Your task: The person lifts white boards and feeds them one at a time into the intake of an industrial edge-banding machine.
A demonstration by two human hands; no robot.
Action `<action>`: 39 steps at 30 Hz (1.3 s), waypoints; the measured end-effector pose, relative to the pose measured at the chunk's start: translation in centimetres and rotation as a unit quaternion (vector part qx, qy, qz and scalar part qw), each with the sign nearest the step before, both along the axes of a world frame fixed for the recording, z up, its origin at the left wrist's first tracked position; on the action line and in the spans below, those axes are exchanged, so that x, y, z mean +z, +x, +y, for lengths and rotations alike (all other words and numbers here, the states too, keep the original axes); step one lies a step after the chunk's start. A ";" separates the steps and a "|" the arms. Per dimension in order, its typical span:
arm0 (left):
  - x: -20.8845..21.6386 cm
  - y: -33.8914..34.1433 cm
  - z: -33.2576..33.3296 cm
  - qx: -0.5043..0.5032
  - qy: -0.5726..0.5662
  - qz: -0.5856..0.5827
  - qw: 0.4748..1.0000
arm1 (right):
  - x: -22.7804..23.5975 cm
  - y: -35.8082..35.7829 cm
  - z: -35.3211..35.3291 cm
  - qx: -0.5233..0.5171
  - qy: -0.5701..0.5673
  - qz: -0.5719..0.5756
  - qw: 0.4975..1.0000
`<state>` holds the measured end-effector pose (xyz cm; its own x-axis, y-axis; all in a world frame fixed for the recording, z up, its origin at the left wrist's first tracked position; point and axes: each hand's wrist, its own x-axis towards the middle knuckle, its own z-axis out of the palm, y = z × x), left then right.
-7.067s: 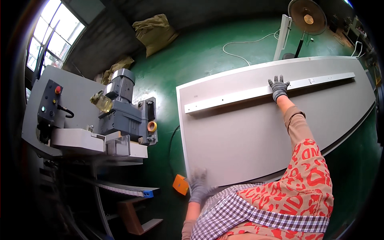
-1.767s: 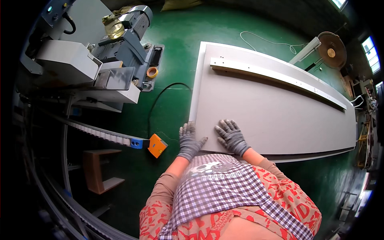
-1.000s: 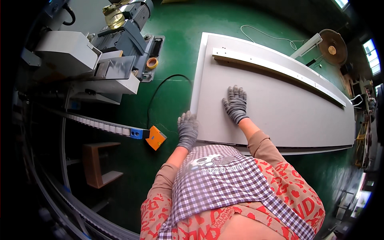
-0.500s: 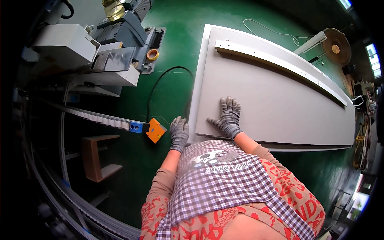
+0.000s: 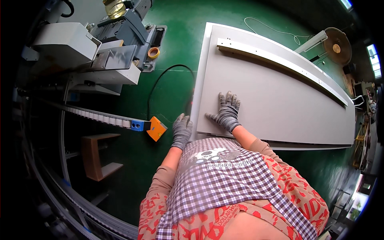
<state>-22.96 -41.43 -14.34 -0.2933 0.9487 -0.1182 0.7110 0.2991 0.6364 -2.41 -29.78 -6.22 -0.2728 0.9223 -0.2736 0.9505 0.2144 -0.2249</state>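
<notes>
My right hand [image 5: 229, 112], in a grey knit glove, lies flat with fingers spread on a large pale grey panel [image 5: 272, 104]. The panel rests on a slightly larger white board [image 5: 196, 106] whose left margin shows. Along the panel's far side lies a long metal bar [image 5: 276, 64] with small holes. My left hand [image 5: 182, 130], gloved the same way, is at the white board's left edge. Its fingers are stretched forward and loosely apart, with nothing seen in them; whether the palm touches the edge is hidden.
An orange box [image 5: 156, 129] sits at the end of a roller rail [image 5: 100, 116] left of my left hand, near a black cable [image 5: 150, 90]. A machine [image 5: 120, 36] with a yellow tape roll [image 5: 153, 53] stands at the far left. A round fan [image 5: 337, 47] stands far right.
Both hands have shifted slightly; the right one sits a little farther forward on the panel with its fingers spread wider. The left has edged slightly forward and right.
</notes>
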 end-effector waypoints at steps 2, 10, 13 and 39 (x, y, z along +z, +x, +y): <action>0.2 0.0 -0.2 -0.002 -0.013 -0.016 1.000 | -0.4 0.2 -0.4 0.024 -0.004 -0.005 1.000; 0.0 -0.5 -1.7 0.002 -0.036 -0.148 0.988 | -0.1 0.5 0.1 -0.011 -0.014 -0.043 0.999; -0.8 -0.7 -2.0 -0.050 -0.061 -0.155 0.985 | -0.1 0.1 0.4 0.022 -0.045 -0.038 0.998; 1.7 -0.6 -1.0 -0.059 -0.152 -0.209 0.964 | 1.6 0.9 3.1 0.145 -0.075 -0.079 0.983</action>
